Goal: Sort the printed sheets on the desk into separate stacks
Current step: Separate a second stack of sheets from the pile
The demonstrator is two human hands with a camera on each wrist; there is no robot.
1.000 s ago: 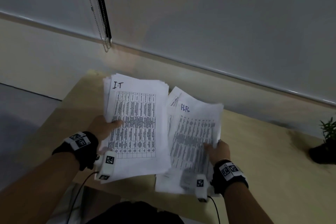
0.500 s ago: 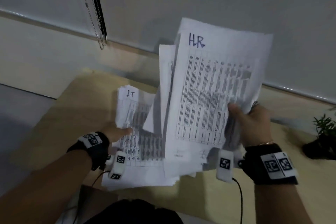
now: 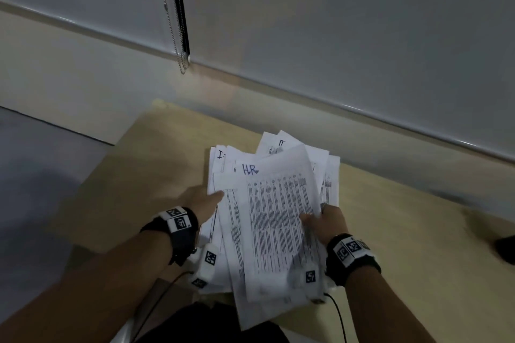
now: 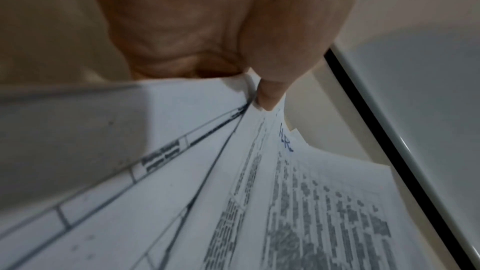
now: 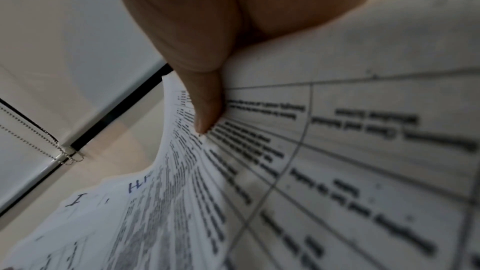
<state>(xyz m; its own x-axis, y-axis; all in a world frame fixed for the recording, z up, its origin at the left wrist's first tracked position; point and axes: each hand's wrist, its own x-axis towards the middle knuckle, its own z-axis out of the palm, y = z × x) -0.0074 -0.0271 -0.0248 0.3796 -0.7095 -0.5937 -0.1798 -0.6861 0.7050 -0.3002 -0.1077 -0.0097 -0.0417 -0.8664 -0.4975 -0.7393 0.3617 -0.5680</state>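
Head view, frame centre: HR-marked sheets [image 3: 278, 220], thin and floppy (slide easily).
Right hand [image 3: 324, 221]: pinches their right edge.
Left hand [image 3: 203, 203]: thumb pinches the left edge; support both edges.

Roller blind [image 3: 348, 22], bead chain [image 3: 174, 22], dark pot [image 3: 505, 249] (blurred)

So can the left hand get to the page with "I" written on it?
Probably yes. The left hand pinches the near left edge of the papers, and the "I" page pokes out just beyond it. Only the HR page, held by the right hand, covers most of it.
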